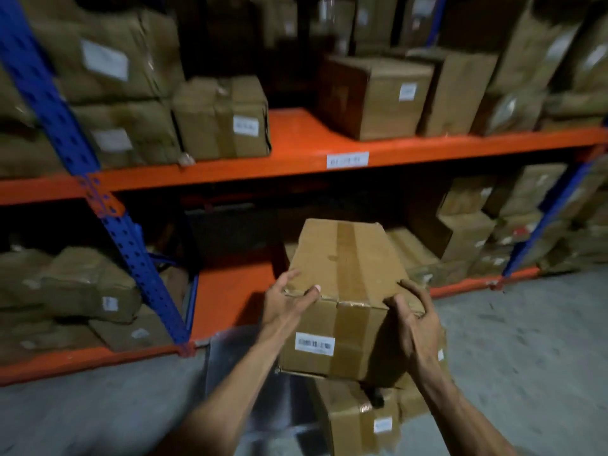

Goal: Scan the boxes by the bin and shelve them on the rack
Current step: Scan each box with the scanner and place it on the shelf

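Both hands hold a brown cardboard box point(345, 291), taped down the middle with glossy brown tape, a white barcode label point(315, 345) on its near face. Left hand point(289, 304) grips the box's top left edge, thumb on top, fingers along the side. Right hand point(416, 324) is curled around the top right corner. Box is off the floor, in front of the lower shelf point(230, 291) of the rack, tilted with its far end up. Below it, a second taped carton point(358, 419) with a small white label, beside a shiny grey bin point(237, 357) on the concrete floor point(526, 357).

Rack: blue perforated metal uprights point(49, 103), smooth orange beams point(230, 172). A white tag point(347, 160) is on the upper beam, print blurred. Shelves packed with rectangular cardboard cartons point(223, 120), some wrapped in crinkled film.
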Motion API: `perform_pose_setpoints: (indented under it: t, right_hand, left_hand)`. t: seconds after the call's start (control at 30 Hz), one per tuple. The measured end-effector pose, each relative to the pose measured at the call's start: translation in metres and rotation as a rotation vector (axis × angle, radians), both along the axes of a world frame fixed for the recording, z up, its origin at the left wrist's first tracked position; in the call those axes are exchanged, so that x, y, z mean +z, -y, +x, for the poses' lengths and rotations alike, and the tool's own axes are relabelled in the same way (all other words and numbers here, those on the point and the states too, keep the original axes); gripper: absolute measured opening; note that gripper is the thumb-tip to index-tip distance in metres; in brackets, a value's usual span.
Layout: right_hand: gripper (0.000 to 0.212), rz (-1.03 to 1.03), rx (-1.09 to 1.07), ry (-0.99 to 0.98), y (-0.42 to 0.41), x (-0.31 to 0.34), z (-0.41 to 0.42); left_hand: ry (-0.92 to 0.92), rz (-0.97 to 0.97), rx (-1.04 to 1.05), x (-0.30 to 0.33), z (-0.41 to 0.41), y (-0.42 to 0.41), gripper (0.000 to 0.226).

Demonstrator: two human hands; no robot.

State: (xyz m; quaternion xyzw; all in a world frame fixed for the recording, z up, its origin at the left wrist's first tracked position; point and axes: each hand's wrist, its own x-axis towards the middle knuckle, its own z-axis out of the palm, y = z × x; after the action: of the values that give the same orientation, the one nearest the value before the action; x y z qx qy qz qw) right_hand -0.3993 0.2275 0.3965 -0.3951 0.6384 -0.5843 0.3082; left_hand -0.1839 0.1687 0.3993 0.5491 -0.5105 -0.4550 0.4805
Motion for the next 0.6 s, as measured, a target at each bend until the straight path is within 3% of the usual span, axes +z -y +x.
perform_pose_setpoints:
  t: [0.2,0.4,0.6]
  right_hand:
    - [0.037,-0.19,-0.017,0.05,-0.018,0.108,-0.005]
    - [0.044,-0.366,0.034,0.071,0.006,0.215,0.008]
    - [0.047,-0.475,0.115,0.074,0.093,0.286,0.043]
  left_hand:
    - [0.013,-0.224,0.003,0.13,-0.002,-0.028,0.059]
    - [-0.003,-0.421,0.037,0.241,0.015,-0.021,0.063]
    - [0.035,-0.524,0.132,0.31,0.05,0.046,0.067]
